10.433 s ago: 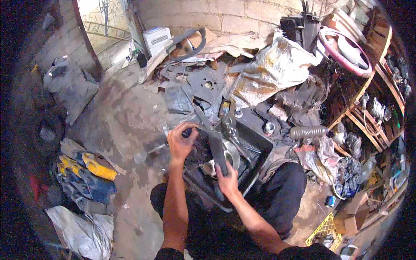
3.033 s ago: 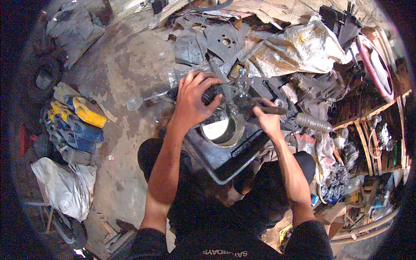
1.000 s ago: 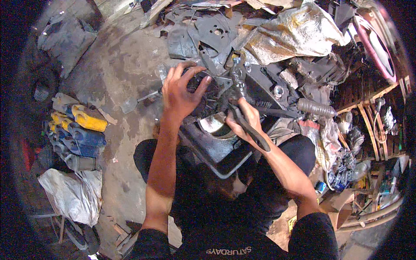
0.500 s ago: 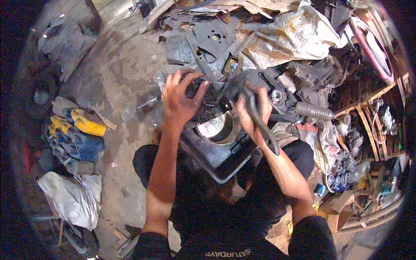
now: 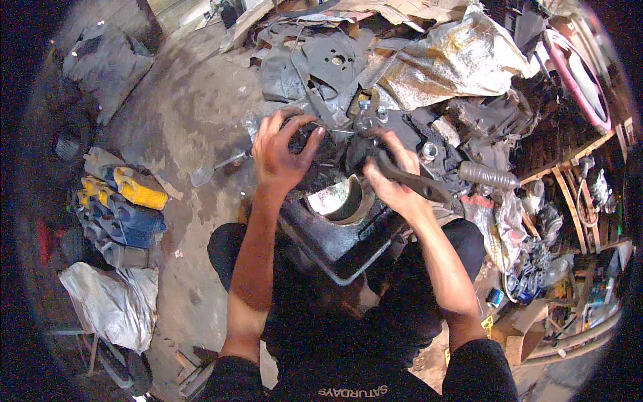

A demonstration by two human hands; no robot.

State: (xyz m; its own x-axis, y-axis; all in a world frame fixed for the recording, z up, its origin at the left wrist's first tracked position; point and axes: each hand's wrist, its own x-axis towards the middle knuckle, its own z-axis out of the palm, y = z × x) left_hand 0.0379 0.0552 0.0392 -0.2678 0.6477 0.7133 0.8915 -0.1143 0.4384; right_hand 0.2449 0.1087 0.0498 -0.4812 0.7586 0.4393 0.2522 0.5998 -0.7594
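Note:
Between my knees stands a black box-like thing [image 5: 338,251] with a rounded front corner and a round opening [image 5: 333,199] in its top. Over its far left side, my left hand [image 5: 284,153] has its fingers curled in around a dark piece that I cannot make out. My right hand [image 5: 395,175] grips a dark, flat rubber-like strip [image 5: 429,186], whose tail sticks out to the right over the wrist. A thin light rod [image 5: 339,130] spans the gap between the hands; the hands partly hide its ends.
Beyond my hands lie dark rubber sheets [image 5: 335,57] and a dirty whitish sack [image 5: 455,53]. A small clear bottle [image 5: 366,115], a can [image 5: 429,151] and a ribbed plastic bottle [image 5: 489,175] lie close by. Yellow and blue containers [image 5: 134,228] stand left; a wooden rack [image 5: 569,194] stands right.
My right hand has turned, and the strip's tail has swung from pointing toward me to pointing right. My left hand has hardly moved.

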